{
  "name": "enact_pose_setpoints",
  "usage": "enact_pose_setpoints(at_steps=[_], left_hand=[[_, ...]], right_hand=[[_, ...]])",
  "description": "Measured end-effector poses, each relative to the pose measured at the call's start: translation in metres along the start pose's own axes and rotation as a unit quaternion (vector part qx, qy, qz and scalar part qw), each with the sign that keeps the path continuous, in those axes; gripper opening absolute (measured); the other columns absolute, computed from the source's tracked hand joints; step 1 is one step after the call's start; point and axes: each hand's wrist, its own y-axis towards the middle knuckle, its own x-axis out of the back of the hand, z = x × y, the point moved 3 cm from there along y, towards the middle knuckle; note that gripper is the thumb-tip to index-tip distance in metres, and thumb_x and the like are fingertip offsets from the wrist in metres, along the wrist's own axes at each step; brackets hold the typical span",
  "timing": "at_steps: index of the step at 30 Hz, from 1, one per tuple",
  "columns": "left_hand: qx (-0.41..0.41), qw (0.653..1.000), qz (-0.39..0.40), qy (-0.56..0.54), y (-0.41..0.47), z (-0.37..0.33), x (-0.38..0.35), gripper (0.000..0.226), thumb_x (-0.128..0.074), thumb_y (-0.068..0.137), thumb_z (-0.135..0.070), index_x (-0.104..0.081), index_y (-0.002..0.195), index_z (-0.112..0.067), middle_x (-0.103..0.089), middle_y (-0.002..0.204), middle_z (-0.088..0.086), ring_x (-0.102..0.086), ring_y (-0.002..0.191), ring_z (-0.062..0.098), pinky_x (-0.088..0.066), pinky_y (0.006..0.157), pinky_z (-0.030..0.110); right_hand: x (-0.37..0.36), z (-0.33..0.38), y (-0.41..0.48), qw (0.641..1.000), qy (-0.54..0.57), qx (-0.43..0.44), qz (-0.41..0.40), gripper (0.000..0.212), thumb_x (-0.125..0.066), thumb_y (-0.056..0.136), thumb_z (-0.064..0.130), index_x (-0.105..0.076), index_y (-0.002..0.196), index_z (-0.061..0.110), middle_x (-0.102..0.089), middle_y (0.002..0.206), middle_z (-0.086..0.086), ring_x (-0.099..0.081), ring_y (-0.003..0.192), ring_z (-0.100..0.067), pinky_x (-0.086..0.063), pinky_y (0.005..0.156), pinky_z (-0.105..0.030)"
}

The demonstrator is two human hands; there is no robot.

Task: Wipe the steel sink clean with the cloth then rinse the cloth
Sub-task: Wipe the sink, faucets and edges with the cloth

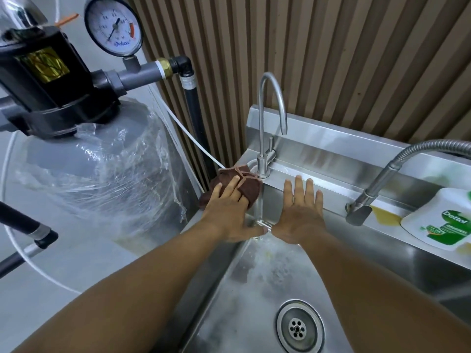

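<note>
At the back left corner of the steel sink (pixel 224 327), beneath the running gooseneck tap (pixel 262 118), the brown cloth (pixel 248 186) lies bunched on the rim. The left hand (pixel 226 210) rests on it with fingers laid nearly straight, pressing rather than gripping, and the right hand (pixel 300 210) is open and flat over the basin, holding nothing. We judge that the cloth should now be gathered firmly, drawn across the wet basin walls toward the drain (pixel 297 327), then held under the stream (pixel 259 205) and squeezed until it runs clear.
</note>
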Motion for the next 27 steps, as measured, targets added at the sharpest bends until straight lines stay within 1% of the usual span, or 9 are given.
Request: enact_pose_setpoints(at_steps=[5,8,13,17,19,20,24,25,27], left_hand=[[0.006,1.0,0.014,0.012,0.009,-0.005,0.001,0.109,-0.046,0.081,-0.082,-0.02,0.158,-0.009,-0.004,0.169,0.006,0.025,0.151,0.021,0.011,0.121,0.056],[0.016,0.999,0.029,0.017,0.021,-0.01,0.007,0.112,-0.05,0.079,-0.082,-0.02,0.158,-0.008,-0.006,0.169,0.008,0.027,0.151,0.022,0.012,0.121,0.056],[0.054,0.997,0.046,0.011,0.041,-0.011,0.011,0.133,-0.057,0.062,-0.091,-0.021,0.158,-0.006,-0.011,0.168,0.013,0.028,0.15,0.027,0.011,0.122,0.055],[0.052,0.998,0.043,0.006,0.058,-0.004,0.023,0.132,-0.058,0.051,-0.093,-0.042,0.15,-0.008,-0.021,0.165,0.014,0.027,0.15,0.025,0.006,0.123,0.052],[0.047,0.998,0.032,-0.006,0.067,0.003,0.028,0.128,-0.06,0.048,-0.093,-0.049,0.144,-0.01,-0.024,0.164,0.013,0.023,0.152,0.024,-0.002,0.124,0.05],[0.047,0.998,0.028,-0.02,0.072,0.007,0.03,0.131,-0.06,0.046,-0.094,-0.047,0.146,-0.01,-0.023,0.164,0.013,0.018,0.153,0.024,-0.006,0.124,0.048],[0.071,0.994,0.014,-0.079,0.087,0.015,0.031,0.157,-0.06,0.024,-0.1,-0.033,0.154,-0.016,-0.016,0.165,0.006,-0.012,0.151,0.028,-0.028,0.119,0.044],[0.073,0.993,0.013,-0.087,0.087,0.015,0.031,0.157,-0.06,0.023,-0.1,-0.034,0.154,-0.016,-0.018,0.164,0.006,-0.017,0.15,0.028,-0.031,0.118,0.044],[0.068,0.994,0.015,-0.086,0.082,0.014,0.03,0.144,-0.063,0.032,-0.097,-0.04,0.148,-0.014,-0.026,0.162,0.007,-0.017,0.149,0.028,-0.028,0.119,0.044]], right_hand=[[-0.003,0.0,0.002,1.0,0.001,-0.005,-0.002,0.124,-0.059,0.079,0.065,0.027,0.153,0.016,0.038,0.158,-0.01,0.037,0.143,-0.036,0.015,0.119,-0.055],[-0.003,0.0,0.002,1.0,0.0,-0.005,-0.005,0.122,-0.059,0.08,0.063,0.027,0.153,0.016,0.037,0.158,-0.01,0.037,0.144,-0.036,0.015,0.119,-0.055],[-0.003,-0.001,0.0,1.0,-0.002,0.002,-0.009,0.114,-0.049,0.086,0.067,0.027,0.153,0.015,0.037,0.159,-0.011,0.036,0.144,-0.037,0.014,0.12,-0.054],[-0.002,-0.002,-0.001,1.0,0.005,0.008,-0.008,0.109,-0.048,0.088,0.059,0.027,0.153,0.015,0.038,0.158,-0.011,0.037,0.143,-0.036,0.016,0.119,-0.054],[-0.002,-0.002,-0.002,1.0,0.007,0.008,-0.005,0.112,-0.053,0.086,0.055,0.027,0.153,0.016,0.038,0.158,-0.011,0.038,0.143,-0.037,0.016,0.119,-0.054],[-0.001,-0.002,-0.002,1.0,0.006,0.006,-0.002,0.113,-0.055,0.085,0.053,0.028,0.153,0.016,0.038,0.158,-0.012,0.038,0.143,-0.037,0.016,0.119,-0.054],[-0.002,-0.001,0.0,1.0,0.008,0.001,0.0,0.116,-0.057,0.083,0.052,0.028,0.153,0.016,0.039,0.157,-0.012,0.039,0.142,-0.037,0.016,0.119,-0.055],[-0.002,-0.001,0.0,1.0,0.008,0.001,0.002,0.116,-0.057,0.083,0.052,0.029,0.153,0.016,0.039,0.157,-0.012,0.039,0.142,-0.037,0.015,0.119,-0.055],[-0.002,0.0,-0.001,1.0,0.008,0.003,0.006,0.116,-0.057,0.083,0.053,0.029,0.153,0.017,0.04,0.157,-0.011,0.039,0.142,-0.037,0.016,0.119,-0.055]])
